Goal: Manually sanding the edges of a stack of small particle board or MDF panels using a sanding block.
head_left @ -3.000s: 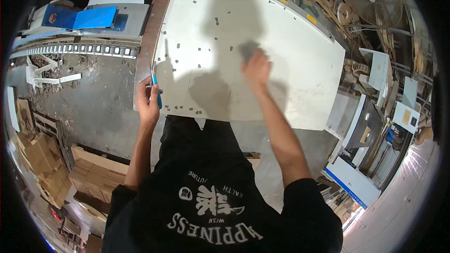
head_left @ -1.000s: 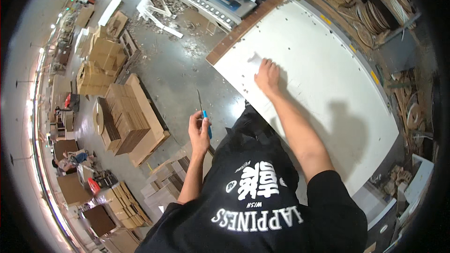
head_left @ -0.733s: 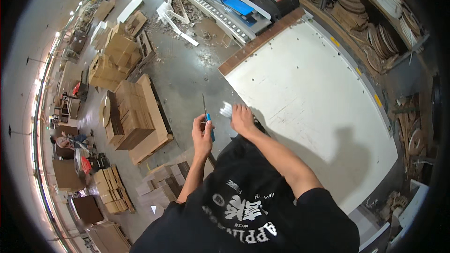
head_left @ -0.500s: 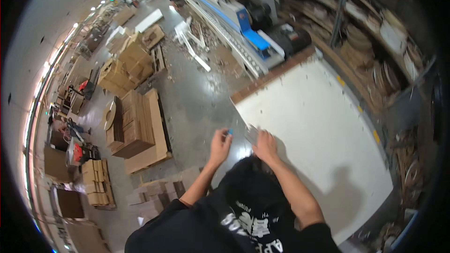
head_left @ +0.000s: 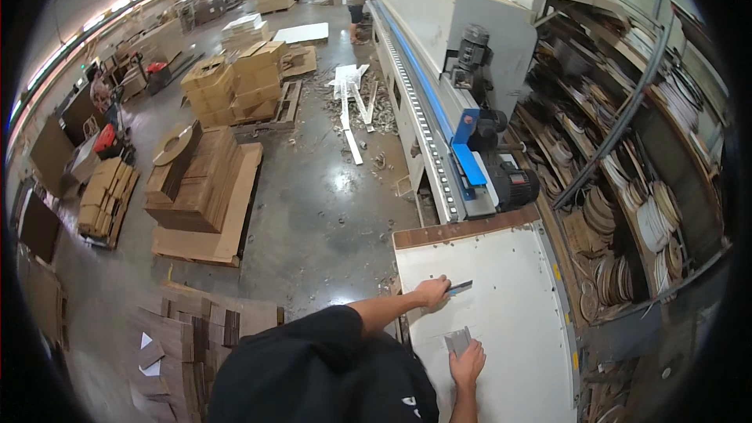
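My left hand (head_left: pixel 432 291) is stretched over a white tabletop (head_left: pixel 501 282), its fingers closed around a slim dark tool with a blue part (head_left: pixel 460 287). The tool looks like a utility knife, but it is too small to be sure. Closer to my body, my right hand (head_left: pixel 468 364) holds a small flat grey piece (head_left: pixel 456 340) on the same surface. The two hands are apart, and the tool does not touch the grey piece.
A long edge-banding-like machine (head_left: pixel 439 55) with a blue guard joins the table's far end. Shelves with coiled strips (head_left: pixel 599 211) stand at right. Stacked brown panels (head_left: pixel 196 180) lie on a pallet at left; white scraps (head_left: pixel 348 110) litter the floor. A person (head_left: pixel 358 0) stands far ahead.
My left hand has moved from beside the table to over its white top, with the tool. My right hand still holds the grey piece, now lying over the table. The view has swung upward.
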The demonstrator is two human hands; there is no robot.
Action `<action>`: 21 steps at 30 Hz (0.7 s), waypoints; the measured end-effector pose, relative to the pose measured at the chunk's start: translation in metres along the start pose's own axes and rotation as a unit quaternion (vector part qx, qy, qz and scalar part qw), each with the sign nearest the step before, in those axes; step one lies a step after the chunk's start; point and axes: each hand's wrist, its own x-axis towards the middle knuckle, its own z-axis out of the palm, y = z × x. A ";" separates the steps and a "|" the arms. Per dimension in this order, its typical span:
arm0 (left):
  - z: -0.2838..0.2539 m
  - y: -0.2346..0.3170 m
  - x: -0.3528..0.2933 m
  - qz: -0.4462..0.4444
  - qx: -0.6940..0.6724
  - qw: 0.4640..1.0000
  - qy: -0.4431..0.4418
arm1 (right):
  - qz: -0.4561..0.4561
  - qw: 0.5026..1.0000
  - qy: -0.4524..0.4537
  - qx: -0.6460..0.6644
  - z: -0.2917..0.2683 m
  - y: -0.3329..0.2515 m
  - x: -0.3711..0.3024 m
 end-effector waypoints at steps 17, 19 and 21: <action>0.083 0.080 -0.054 0.459 0.056 0.886 0.045 | 0.053 0.975 -0.071 0.205 -0.004 0.013 -0.023; 0.100 0.094 -0.051 0.417 0.146 0.895 0.056 | 0.122 0.793 0.005 0.596 0.011 0.021 -0.029; 0.103 0.104 -0.048 0.404 0.153 0.898 0.079 | 0.064 0.911 0.034 0.406 0.016 0.038 -0.039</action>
